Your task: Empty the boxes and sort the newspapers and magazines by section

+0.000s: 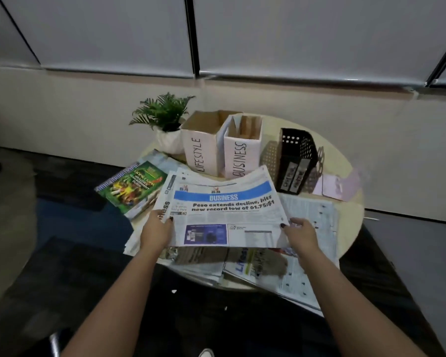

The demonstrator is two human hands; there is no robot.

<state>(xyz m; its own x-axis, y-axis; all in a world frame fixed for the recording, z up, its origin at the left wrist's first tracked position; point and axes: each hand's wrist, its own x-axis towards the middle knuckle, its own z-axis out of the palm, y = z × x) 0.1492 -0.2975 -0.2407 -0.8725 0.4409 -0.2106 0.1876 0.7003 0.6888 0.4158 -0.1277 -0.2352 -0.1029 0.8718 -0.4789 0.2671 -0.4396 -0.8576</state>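
Newsprint BUSINESS section [227, 212] gripped between left hand [156, 231], right hand [300, 234]

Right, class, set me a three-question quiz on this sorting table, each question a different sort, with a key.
1. True or false: both hands, left hand and right hand, hold the Business newspaper section.
2. Which box stands nearer the potted fern? A) Lifestyle box B) Business box C) black mesh file holder
3. Fill in: the green magazine lies to the ____ of the held paper.

Key: 1 true; 2 A; 3 left.
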